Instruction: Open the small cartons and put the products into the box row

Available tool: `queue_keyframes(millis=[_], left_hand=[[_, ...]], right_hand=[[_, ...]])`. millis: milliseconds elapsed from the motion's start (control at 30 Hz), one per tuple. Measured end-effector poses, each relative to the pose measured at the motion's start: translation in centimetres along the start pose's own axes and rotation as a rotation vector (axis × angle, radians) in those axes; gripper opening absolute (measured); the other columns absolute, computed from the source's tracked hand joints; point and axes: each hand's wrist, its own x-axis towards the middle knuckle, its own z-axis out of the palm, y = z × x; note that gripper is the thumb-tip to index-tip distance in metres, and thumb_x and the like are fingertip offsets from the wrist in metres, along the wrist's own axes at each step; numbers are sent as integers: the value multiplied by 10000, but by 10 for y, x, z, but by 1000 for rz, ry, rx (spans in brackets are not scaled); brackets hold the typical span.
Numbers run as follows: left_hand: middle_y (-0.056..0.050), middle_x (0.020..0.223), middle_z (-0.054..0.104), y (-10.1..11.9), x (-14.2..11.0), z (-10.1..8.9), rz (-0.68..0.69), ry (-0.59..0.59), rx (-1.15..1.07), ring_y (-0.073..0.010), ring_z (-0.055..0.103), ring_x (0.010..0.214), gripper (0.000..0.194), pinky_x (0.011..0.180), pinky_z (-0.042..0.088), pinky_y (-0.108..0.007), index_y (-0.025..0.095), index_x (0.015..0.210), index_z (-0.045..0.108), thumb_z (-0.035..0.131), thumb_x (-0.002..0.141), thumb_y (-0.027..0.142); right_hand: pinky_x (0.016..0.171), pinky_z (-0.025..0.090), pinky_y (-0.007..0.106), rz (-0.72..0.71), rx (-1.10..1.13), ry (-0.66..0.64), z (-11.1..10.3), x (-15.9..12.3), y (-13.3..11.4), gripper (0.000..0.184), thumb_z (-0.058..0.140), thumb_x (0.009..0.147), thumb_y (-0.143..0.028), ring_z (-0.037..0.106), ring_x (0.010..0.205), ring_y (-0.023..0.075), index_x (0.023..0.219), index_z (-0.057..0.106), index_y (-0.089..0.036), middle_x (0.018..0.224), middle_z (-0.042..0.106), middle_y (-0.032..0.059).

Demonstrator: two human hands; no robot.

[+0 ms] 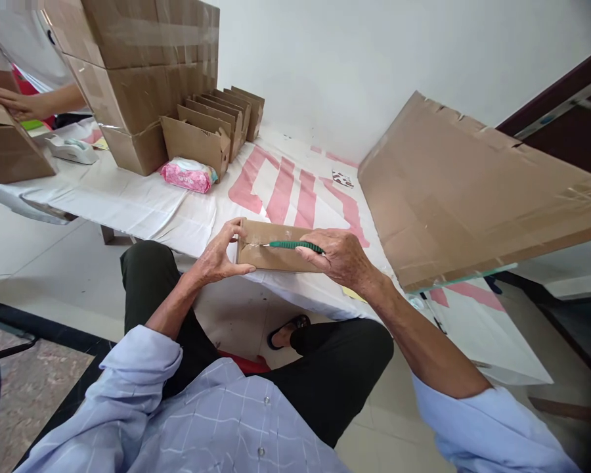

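A narrow brown cardboard box (276,261) lies at the table's front edge, in front of me. My left hand (221,255) grips its left end, thumb on the near side and fingers at the far corner. In my right hand (342,256) is a green-handled tool with a thin metal tip (295,245), pointing left along the top of the box. Its tip meets the box top near the left end, where the surface looks scuffed or torn. The exact kind of tip is too small to make out. Part of the box's right end is hidden under my right hand.
Stacked large cartons (142,98) stand at the left, beside a row of several open small boxes (197,138) and a pink wipes pack (190,175). A big cardboard sheet (473,197) leans at the right. Far left, another person's hand (24,104) touches a carton (10,148) near a tape dispenser (71,150).
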Motion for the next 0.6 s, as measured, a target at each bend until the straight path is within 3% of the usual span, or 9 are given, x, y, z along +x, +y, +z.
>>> queue_keyframes(millis=[133,233,333,467,600], left_hand=[[-212,1697,463,-1,5,-9,-70,-29,-57,-393,513,1557,687,1139,552,-530,253,1298,537,910,823,582],[-172,1577,597,-5,17,-23,-131,-79,-117,-353,596,1486,560,1125,564,-505,249,1363,565,779,948,558],[-133,1432,692,-8,35,-38,-154,-144,-70,-339,659,1397,563,1073,588,-469,232,1353,622,814,906,515],[-115,1334,745,-9,57,-47,-131,-211,11,-313,719,1261,522,996,615,-431,209,1302,699,830,863,460],[-105,1264,777,-7,62,-48,-31,-235,115,-276,747,1142,431,948,626,-402,208,1277,743,789,920,446]], right_hand=[[744,505,329,35,192,44,11,-5,7,318,560,1094,-400,730,801,216,964,790,-222,911,816,58],[745,512,330,53,251,69,16,-8,10,289,577,1073,-397,706,767,209,975,788,-226,871,798,49],[744,505,330,68,254,76,18,-8,11,279,584,1066,-399,693,766,209,991,789,-224,868,790,51],[731,487,321,81,249,79,21,-7,13,284,580,1071,-397,678,762,204,979,787,-226,854,768,49],[686,456,315,78,238,105,24,-12,14,294,594,1071,-408,642,715,192,937,777,-222,812,730,44]])
